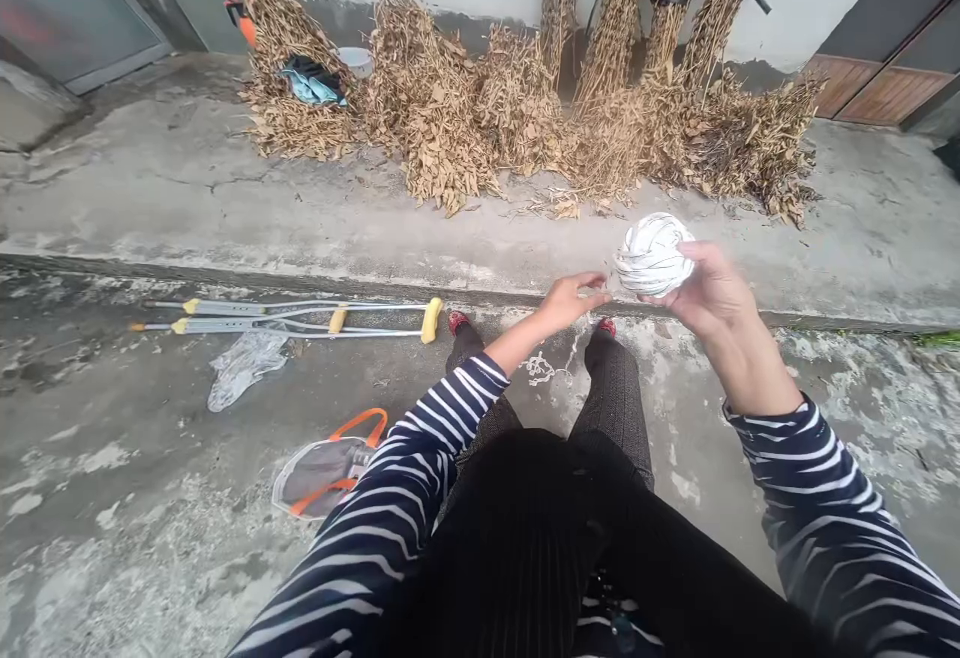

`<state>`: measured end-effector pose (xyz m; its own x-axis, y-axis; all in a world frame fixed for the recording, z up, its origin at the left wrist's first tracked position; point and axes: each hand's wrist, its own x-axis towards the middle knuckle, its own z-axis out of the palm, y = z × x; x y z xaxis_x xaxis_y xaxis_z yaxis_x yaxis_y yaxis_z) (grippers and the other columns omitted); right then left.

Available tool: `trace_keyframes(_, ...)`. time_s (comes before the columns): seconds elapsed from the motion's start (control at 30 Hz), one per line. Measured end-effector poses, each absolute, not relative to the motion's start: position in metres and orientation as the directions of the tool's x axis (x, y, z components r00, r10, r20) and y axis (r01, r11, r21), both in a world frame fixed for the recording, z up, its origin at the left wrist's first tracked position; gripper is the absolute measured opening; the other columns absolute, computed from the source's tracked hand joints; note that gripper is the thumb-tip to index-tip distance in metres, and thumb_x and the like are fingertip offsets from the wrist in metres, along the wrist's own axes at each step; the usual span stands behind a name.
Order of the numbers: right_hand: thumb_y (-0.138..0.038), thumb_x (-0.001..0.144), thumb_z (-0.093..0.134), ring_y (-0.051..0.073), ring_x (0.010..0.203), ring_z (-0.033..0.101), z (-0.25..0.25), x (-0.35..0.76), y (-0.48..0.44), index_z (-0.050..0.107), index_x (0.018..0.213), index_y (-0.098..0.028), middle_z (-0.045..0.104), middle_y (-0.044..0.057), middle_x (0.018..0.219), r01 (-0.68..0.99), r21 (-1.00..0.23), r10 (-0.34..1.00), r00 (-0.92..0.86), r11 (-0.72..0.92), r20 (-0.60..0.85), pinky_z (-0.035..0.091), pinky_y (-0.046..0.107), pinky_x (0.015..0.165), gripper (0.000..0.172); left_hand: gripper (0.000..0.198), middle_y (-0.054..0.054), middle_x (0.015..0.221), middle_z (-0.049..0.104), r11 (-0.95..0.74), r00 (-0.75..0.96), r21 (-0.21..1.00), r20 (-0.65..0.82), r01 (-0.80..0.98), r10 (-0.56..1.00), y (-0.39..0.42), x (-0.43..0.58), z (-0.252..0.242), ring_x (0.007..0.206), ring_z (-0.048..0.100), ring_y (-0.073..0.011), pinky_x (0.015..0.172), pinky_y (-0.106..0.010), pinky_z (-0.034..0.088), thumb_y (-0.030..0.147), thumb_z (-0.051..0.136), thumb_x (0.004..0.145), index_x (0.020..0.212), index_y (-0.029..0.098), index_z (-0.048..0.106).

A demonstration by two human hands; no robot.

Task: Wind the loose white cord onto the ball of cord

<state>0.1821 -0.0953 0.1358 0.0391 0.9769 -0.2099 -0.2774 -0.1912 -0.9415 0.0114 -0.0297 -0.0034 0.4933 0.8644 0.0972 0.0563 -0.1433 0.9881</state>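
Note:
My right hand (716,303) holds a ball of white cord with thin dark lines (654,255) out in front of me, fingers and thumb around its right side. Just left of the ball, my left hand (574,300) reaches toward it, with thumb and forefinger apart and nothing plainly between them. Below, a loose white strand (544,368) lies in loops on the concrete between my feet. Whether it joins the ball cannot be made out.
Dry plant stalks (450,108) are heaped along the raised step, with tied bundles (611,18) leaning on the wall. To the left lie crutches (315,321), a clear plastic bag (244,370) and a grey bag with orange handles (322,473). The step's edge (510,300) runs before my feet.

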Motion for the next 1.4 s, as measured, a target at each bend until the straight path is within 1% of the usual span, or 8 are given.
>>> trace_keyframes(0.13,-0.037,0.061,0.078,0.022,0.074,0.069,0.13,0.188,-0.097,0.069,0.103,-0.021,0.075,0.003,0.092,-0.287,-0.938,0.976,0.044,-0.193,-0.214,0.055,0.031,0.052,0.046,0.03,-0.006,0.087,0.08,-0.074,0.543,0.994,0.019,0.081,0.84,-0.032,0.0,-0.019,0.081,0.067,-0.0162,0.085,-0.028,0.049,0.039,0.067,0.089,0.078,0.014,0.079)
trace_keyframes(0.3,-0.037,0.057,0.078,0.024,0.071,0.069,0.108,0.194,-0.105,0.069,0.099,-0.021,0.076,0.005,0.089,-0.266,-0.916,0.95,0.007,-0.301,-0.314,0.055,0.035,0.054,0.046,0.03,-0.003,0.076,0.075,-0.102,0.261,0.95,0.022,0.296,0.965,0.004,-0.057,-0.026,0.067,0.059,-0.0143,0.071,-0.025,0.045,0.034,0.058,0.095,0.079,0.016,0.076)
trace_keyframes(0.43,-0.039,0.056,0.08,0.025,0.069,0.067,0.088,0.185,-0.117,0.07,0.098,-0.018,0.075,0.008,0.088,-0.24,-0.888,0.918,-0.16,-0.392,-0.362,0.056,0.038,0.056,0.048,0.026,-0.004,0.073,0.072,-0.173,0.271,0.822,0.023,0.543,0.962,0.03,-0.083,-0.03,0.078,0.065,-0.0194,0.078,-0.028,0.047,0.027,0.06,0.096,0.078,0.017,0.075)
trace_keyframes(0.53,-0.037,0.054,0.082,0.026,0.078,0.07,0.075,0.176,-0.121,0.072,0.099,-0.018,0.076,0.009,0.094,-0.242,-0.884,0.915,-0.163,-0.399,-0.368,0.057,0.037,0.062,0.05,0.017,-0.01,0.093,0.078,-0.148,0.308,0.742,-0.082,0.653,0.948,0.024,-0.08,-0.035,0.096,0.069,-0.0244,0.092,-0.034,0.05,0.016,0.062,0.092,0.085,0.016,0.078)
trace_keyframes(0.67,-0.029,0.049,0.085,0.024,0.085,0.071,0.058,0.166,-0.124,0.076,0.108,-0.019,0.077,0.008,0.102,-0.184,-0.898,0.915,-0.017,-0.4,-0.404,0.057,0.033,0.068,0.06,0.034,-0.013,0.14,0.069,-0.144,0.447,0.923,-0.034,0.358,0.894,-0.012,-0.058,-0.039,0.12,0.066,-0.0263,0.105,-0.042,0.052,0.016,0.068,0.089,0.122,0.019,0.076)
trace_keyframes(0.83,-0.029,0.046,0.087,0.022,0.084,0.068,0.042,0.156,-0.128,0.079,0.106,-0.02,0.077,0.006,0.099,-0.174,-0.884,0.895,0.033,-0.434,-0.445,0.055,0.031,0.067,0.061,0.048,-0.014,0.134,0.073,0.098,0.609,0.987,0.002,-0.131,0.793,-0.055,-0.034,-0.043,0.12,0.069,-0.0251,0.103,-0.04,0.054,0.023,0.079,0.08,0.128,0.018,0.072)
trace_keyframes(1.1,-0.025,0.046,0.089,0.018,0.082,0.066,0.03,0.165,-0.132,0.079,0.1,-0.022,0.076,0.002,0.094,-0.136,-0.899,0.904,0.045,-0.416,-0.425,0.052,0.028,0.069,0.054,0.022,-0.004,0.067,0.072,0.089,0.612,0.987,-0.155,0.137,0.776,-0.062,-0.075,-0.014,0.062,0.063,-0.0123,0.073,-0.03,0.053,0.034,0.073,0.084,0.078,0.013,0.074)
trace_keyframes(1.4,-0.027,0.051,0.091,0.023,0.096,0.066,0.02,0.168,-0.125,0.078,0.108,-0.019,0.074,0.004,0.105,0.178,-0.945,0.944,-0.137,-0.275,-0.3,0.053,0.041,0.093,0.058,0.035,-0.006,0.058,0.064,0.226,0.647,0.971,-0.221,0.076,0.729,-0.043,-0.088,0.051,0.08,0.073,-0.0212,0.091,-0.042,0.057,0.03,0.063,0.094,0.063,0.014,0.066)
